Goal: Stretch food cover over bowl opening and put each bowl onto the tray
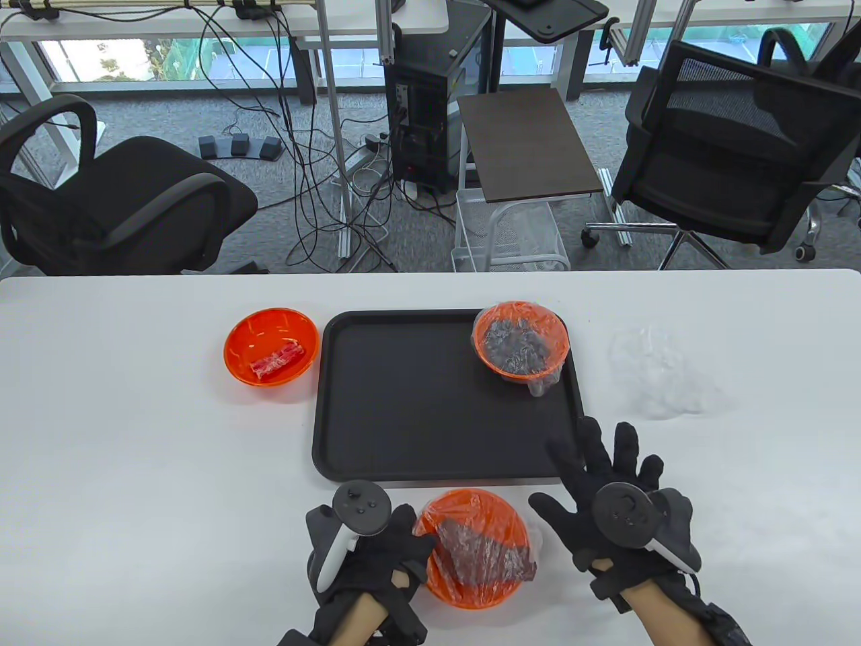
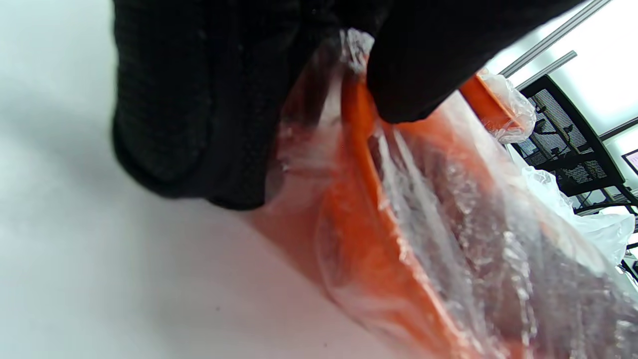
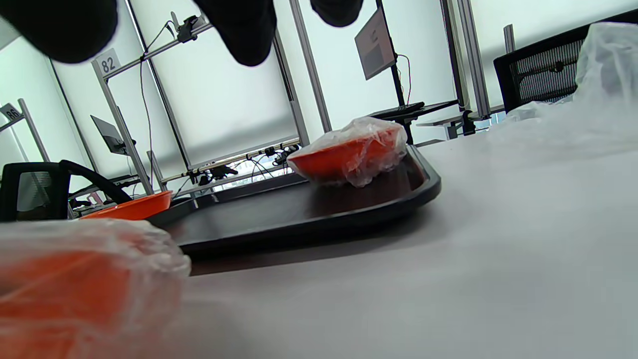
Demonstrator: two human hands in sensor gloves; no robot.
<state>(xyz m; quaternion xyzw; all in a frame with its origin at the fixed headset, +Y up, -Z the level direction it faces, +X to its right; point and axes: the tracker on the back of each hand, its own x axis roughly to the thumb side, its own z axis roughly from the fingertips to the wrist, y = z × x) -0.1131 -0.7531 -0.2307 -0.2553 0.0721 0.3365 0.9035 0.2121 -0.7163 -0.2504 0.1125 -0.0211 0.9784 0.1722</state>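
An orange bowl [image 1: 474,548] with dark food stands near the table's front edge, a clear food cover [image 2: 448,234] stretched over it. My left hand [image 1: 397,545] grips its left rim, thumb over the edge and fingers on the outer wall. My right hand [image 1: 595,471] hovers to the bowl's right with fingers spread, holding nothing. On the black tray [image 1: 410,410] a covered orange bowl [image 1: 521,340] sits in the far right corner; it also shows in the right wrist view as a covered bowl [image 3: 349,154]. An uncovered orange bowl [image 1: 271,345] with red food stands left of the tray.
Loose clear food covers [image 1: 656,373] lie on the white table [image 1: 134,437] right of the tray. Office chairs, cables and a side table stand beyond the far edge.
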